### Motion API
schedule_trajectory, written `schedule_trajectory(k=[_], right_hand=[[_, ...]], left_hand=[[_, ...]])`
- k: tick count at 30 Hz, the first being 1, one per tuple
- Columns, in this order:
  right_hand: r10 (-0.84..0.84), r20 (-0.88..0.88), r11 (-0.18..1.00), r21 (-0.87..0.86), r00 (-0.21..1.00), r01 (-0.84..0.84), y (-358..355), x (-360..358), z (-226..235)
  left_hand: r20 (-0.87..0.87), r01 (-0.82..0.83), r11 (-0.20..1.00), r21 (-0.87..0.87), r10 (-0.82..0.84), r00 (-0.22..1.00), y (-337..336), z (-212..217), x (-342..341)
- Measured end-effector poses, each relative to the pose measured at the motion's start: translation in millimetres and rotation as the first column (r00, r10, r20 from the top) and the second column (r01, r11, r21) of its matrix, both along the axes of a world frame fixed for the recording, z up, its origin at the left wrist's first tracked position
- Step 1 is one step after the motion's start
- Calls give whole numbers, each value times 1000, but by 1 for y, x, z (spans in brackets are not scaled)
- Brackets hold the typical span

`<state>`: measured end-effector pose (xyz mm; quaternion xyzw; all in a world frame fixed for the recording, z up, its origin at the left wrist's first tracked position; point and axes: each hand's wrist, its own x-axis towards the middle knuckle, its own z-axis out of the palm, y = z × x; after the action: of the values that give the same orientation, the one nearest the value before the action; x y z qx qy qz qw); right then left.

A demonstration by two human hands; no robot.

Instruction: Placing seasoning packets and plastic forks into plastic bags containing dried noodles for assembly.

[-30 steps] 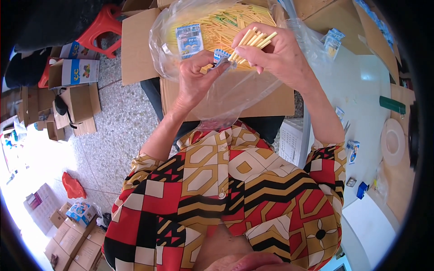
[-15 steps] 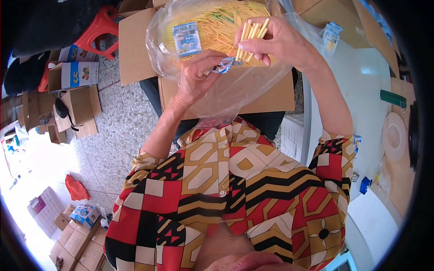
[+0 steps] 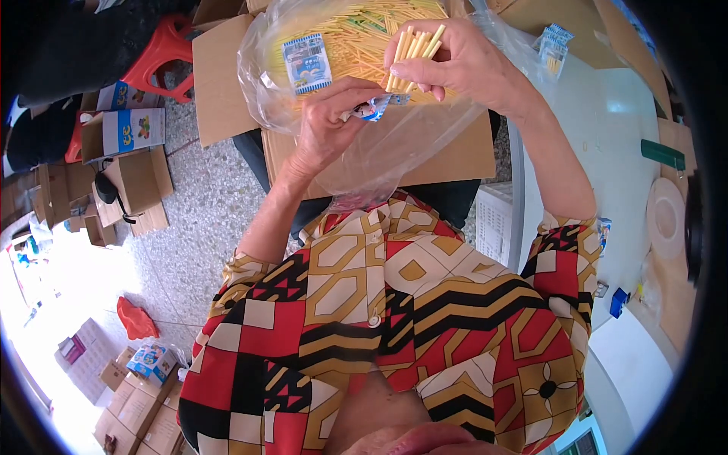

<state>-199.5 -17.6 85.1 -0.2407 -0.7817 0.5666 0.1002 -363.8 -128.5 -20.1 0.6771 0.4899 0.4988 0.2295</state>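
Observation:
Between the fingers and thumb of my right hand (image 3: pixel 462 64) is a bundle of pale yellow sticks (image 3: pixel 415 54), held upright on a slight slant. Their lower ends meet the mouth of a small blue and white packet (image 3: pixel 370 111), which my left hand (image 3: pixel 334 114) pinches. How far the sticks sit inside the packet is hidden by my fingers. Below both hands, a clear plastic bag (image 3: pixel 265 95) lines a cardboard box and holds a heap of loose yellow sticks (image 3: pixel 356 49). A flat blue and white packet (image 3: pixel 308 64) lies on the heap's left side.
On the right stands a pale table (image 3: pixel 599 144) with a filled packet (image 3: pixel 555 51), a green object (image 3: pixel 663 155) and a tape roll (image 3: pixel 666 212). A red stool (image 3: pixel 161 57), open cartons (image 3: pixel 136 182) and stacked boxes (image 3: pixel 136 409) are on the left.
Both hands have stayed close together with their grips unchanged. The stick bundle has shifted slightly left and up, nearer the packet's mouth. The whole view has moved a little.

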Motion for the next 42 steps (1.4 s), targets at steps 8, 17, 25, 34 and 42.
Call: schedule_trajectory(k=[8, 17, 25, 34, 42], right_hand=[[-52, -120, 993, -109, 991, 39, -8, 2, -3], [-167, -142, 978, -150, 976, 146, -6, 5, -10], [-170, -234, 981, -129, 957, 143, -10, 3, -8], [-79, -272, 997, -47, 959, 69, -24, -6, -4], [-159, -237, 987, -59, 958, 149, -20, -2, -14]], left_hand=[[38, -10, 998, -61, 13, 999, -3, -1, 1], [236, -72, 972, -223, 125, 964, -9, -15, 0], [307, -156, 974, -163, 200, 930, -11, -6, 0], [339, -170, 965, -200, 230, 912, -13, -9, 1], [314, -107, 991, -85, 129, 941, -13, -2, 2]])
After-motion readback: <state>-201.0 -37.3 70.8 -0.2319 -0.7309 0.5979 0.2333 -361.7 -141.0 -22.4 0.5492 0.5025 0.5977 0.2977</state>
